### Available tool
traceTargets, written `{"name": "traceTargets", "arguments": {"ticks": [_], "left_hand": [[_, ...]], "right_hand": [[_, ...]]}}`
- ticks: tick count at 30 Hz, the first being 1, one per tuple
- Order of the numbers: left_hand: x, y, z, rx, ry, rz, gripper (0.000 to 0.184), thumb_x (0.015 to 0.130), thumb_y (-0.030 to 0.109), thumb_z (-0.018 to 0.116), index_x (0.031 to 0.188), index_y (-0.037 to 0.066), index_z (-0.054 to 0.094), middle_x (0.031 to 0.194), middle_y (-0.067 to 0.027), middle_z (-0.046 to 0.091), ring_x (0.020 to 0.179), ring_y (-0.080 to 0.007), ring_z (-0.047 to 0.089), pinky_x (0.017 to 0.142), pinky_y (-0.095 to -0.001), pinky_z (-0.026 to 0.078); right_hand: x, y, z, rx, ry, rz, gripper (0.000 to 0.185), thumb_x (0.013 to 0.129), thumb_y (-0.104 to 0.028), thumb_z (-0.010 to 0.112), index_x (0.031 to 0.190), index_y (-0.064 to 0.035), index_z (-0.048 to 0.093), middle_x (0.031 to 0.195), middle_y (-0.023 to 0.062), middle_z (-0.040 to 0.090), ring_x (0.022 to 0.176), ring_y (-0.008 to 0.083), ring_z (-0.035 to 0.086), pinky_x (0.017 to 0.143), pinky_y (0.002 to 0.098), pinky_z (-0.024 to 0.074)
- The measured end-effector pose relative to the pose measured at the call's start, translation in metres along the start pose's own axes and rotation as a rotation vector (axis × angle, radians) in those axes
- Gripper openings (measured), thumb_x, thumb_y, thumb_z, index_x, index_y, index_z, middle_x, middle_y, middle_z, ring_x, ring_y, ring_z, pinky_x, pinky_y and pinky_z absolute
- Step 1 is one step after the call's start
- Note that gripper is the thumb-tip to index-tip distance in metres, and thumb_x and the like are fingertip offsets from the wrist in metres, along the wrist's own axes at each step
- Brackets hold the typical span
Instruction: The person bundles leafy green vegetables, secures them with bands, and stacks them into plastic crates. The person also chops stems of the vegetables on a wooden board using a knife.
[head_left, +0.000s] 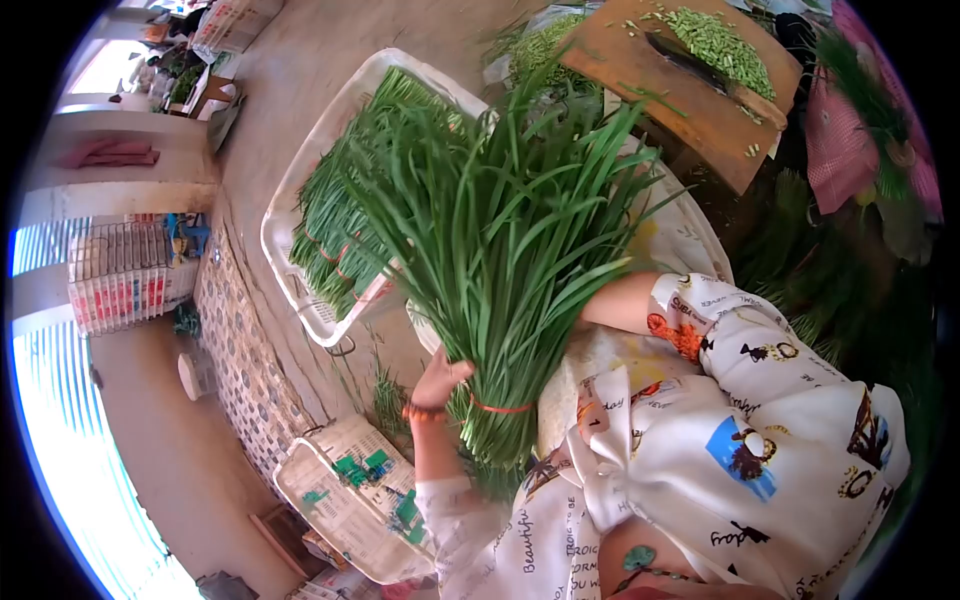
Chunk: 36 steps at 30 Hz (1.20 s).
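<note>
A large bunch of garlic chives fills the middle of the view, its long green leaves fanning upward. An orange rubber band ties it near the cut stem ends. My left hand grips the bunch from the left, thumb in front, just above the band. From the right, my right forearm reaches behind the leaves, which hide that hand and its fingers. Beyond the bunch, a white plastic crate holds more banded bunches of the same greens.
A wooden board at the upper right bears a knife and chopped green pieces. At the lower left lies a white crate with green markings. Loose greens lie on the floor. Another person's pink checked clothing shows at right.
</note>
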<state>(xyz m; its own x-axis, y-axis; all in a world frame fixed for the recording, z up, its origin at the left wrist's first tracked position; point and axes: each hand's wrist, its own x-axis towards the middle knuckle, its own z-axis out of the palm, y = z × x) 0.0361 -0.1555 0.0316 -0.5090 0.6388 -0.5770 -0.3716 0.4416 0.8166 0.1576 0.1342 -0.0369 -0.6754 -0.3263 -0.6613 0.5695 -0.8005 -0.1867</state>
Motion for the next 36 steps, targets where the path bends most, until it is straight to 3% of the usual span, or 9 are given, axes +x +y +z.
{"name": "traceTargets", "arguments": {"ticks": [8, 12, 17, 19, 23, 25, 26, 31, 36], "left_hand": [[0.028, -0.028, -0.009, -0.677, 0.016, 0.112, 0.066, 0.061, 0.039, 0.067, 0.113, 0.004, 0.044, 0.109, -0.0084, 0.051, 0.096, -0.0241, 0.050, 0.085, -0.0375, 0.040], [-0.001, -0.022, -0.032, -0.755, 0.100, 0.120, 0.065, 0.061, 0.034, 0.068, 0.113, 0.003, 0.043, 0.105, -0.0069, 0.053, 0.093, -0.0217, 0.052, 0.081, -0.0344, 0.042], [-0.029, -0.046, -0.057, -0.686, 0.318, 0.070, 0.058, 0.063, 0.036, 0.066, 0.106, 0.001, 0.049, 0.097, -0.0102, 0.056, 0.085, -0.0237, 0.056, 0.076, -0.0362, 0.046], [-0.029, -0.041, -0.051, -0.673, 0.345, 0.136, 0.051, 0.067, 0.033, 0.061, 0.105, 0.001, 0.049, 0.095, -0.0107, 0.057, 0.082, -0.0232, 0.056, 0.074, -0.0350, 0.047], [-0.021, -0.046, -0.046, -0.592, 0.415, 0.068, 0.041, 0.072, 0.026, 0.052, 0.104, 0.000, 0.049, 0.095, -0.0097, 0.057, 0.081, -0.0214, 0.056, 0.073, -0.0329, 0.047], [-0.020, -0.045, -0.045, -0.657, 0.343, 0.094, 0.041, 0.074, 0.018, 0.050, 0.110, -0.001, 0.043, 0.099, -0.0089, 0.054, 0.085, -0.0184, 0.054, 0.074, -0.0309, 0.045], [-0.019, -0.050, -0.042, -0.612, 0.383, 0.096, 0.041, 0.074, 0.021, 0.050, 0.108, -0.001, 0.045, 0.099, -0.0094, 0.054, 0.084, -0.0192, 0.055, 0.074, -0.0313, 0.045], [-0.011, -0.045, -0.038, -0.570, 0.396, 0.081, 0.040, 0.073, 0.020, 0.048, 0.107, -0.002, 0.046, 0.098, -0.0111, 0.055, 0.084, -0.0202, 0.055, 0.075, -0.0318, 0.046], [-0.006, -0.053, -0.043, -0.571, 0.399, 0.050, 0.038, 0.074, 0.018, 0.050, 0.107, 0.000, 0.045, 0.093, -0.0058, 0.054, 0.079, -0.0149, 0.054, 0.070, -0.0271, 0.044]], "right_hand": [[-0.015, -0.035, 0.017, -0.257, 0.016, -0.139, 0.031, 0.080, -0.026, 0.048, 0.098, -0.0023, 0.053, 0.087, 0.0092, 0.056, 0.083, 0.0168, 0.055, 0.073, 0.0312, 0.0437], [0.049, -0.090, 0.029, -0.925, 0.177, -0.371, 0.028, 0.079, -0.024, 0.050, 0.094, -0.0016, 0.055, 0.083, 0.0087, 0.057, 0.080, 0.0161, 0.055, 0.072, 0.0304, 0.0441], [0.036, -0.129, 0.034, -1.468, 0.299, -0.222, 0.025, 0.078, -0.022, 0.052, 0.091, -0.0010, 0.058, 0.080, 0.0082, 0.059, 0.078, 0.0153, 0.056, 0.070, 0.0296, 0.0446], [0.011, -0.127, 0.058, -1.333, 0.200, -0.683, 0.021, 0.077, -0.022, 0.053, 0.081, -0.0025, 0.058, 0.066, 0.0056, 0.059, 0.063, 0.0167, 0.058, 0.060, 0.0299, 0.0460], [0.031, -0.081, 0.116, -1.737, -0.097, -1.180, 0.019, 0.077, -0.023, 0.050, 0.071, -0.0060, 0.056, 0.072, 0.0107, 0.058, 0.067, 0.0266, 0.055, 0.060, 0.0328, 0.0439], [0.036, -0.076, 0.122, -1.906, -0.064, -0.991, 0.026, 0.077, -0.030, 0.049, 0.070, -0.0060, 0.057, 0.073, 0.0116, 0.058, 0.069, 0.0295, 0.054, 0.063, 0.0362, 0.0431], [0.043, -0.068, 0.129, -1.983, -0.105, -0.610, 0.033, 0.077, -0.037, 0.047, 0.071, -0.0058, 0.057, 0.073, 0.0132, 0.058, 0.070, 0.0298, 0.054, 0.065, 0.0367, 0.0430], [0.044, -0.056, 0.137, -1.992, -0.224, -0.480, 0.031, 0.076, -0.035, 0.047, 0.076, -0.0061, 0.059, 0.074, 0.0131, 0.059, 0.071, 0.0294, 0.055, 0.066, 0.0366, 0.0432], [0.064, -0.040, 0.128, -1.872, -0.279, -0.725, 0.021, 0.073, -0.024, 0.051, 0.078, -0.0052, 0.059, 0.073, 0.0127, 0.058, 0.069, 0.0281, 0.055, 0.064, 0.0346, 0.0437]]}}
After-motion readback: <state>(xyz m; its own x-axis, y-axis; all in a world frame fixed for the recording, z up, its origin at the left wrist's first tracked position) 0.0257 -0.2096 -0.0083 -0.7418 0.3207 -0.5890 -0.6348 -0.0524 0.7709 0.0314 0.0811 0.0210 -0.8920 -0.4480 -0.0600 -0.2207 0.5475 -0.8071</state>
